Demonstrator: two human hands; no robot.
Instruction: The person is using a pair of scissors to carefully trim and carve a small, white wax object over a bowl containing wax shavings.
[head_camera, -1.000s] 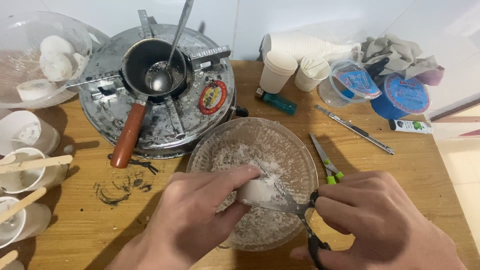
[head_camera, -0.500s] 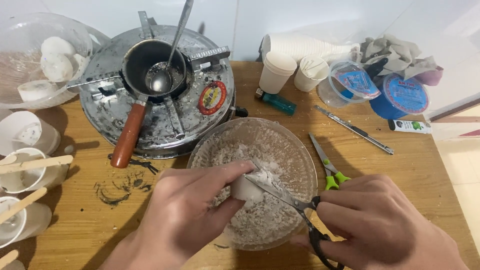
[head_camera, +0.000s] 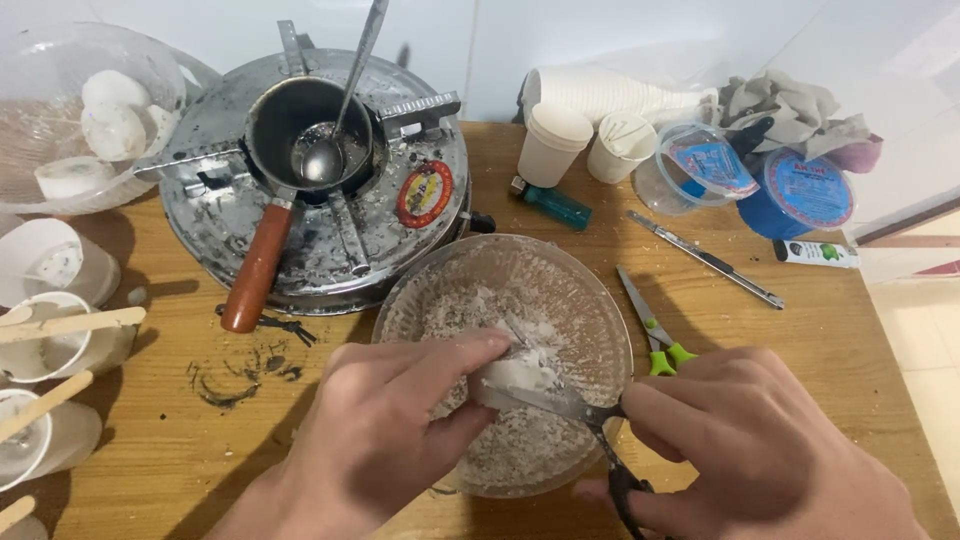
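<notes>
My left hand pinches a small white wax lump over a clear glass bowl that holds white shavings and crumbs. My right hand grips black-handled scissors; their blade lies against the lump's underside, pointing left. Both hands hover above the near half of the bowl, on a wooden table.
A round metal stove carries a small pot with a ladle and a brown handle. Green-handled scissors, a lighter, a craft knife, paper cups, lidded tubs, and cups with wooden sticks surround the bowl.
The scissor blade has slid further left under the white lump, and my left hand has shifted slightly down and toward me with it.
</notes>
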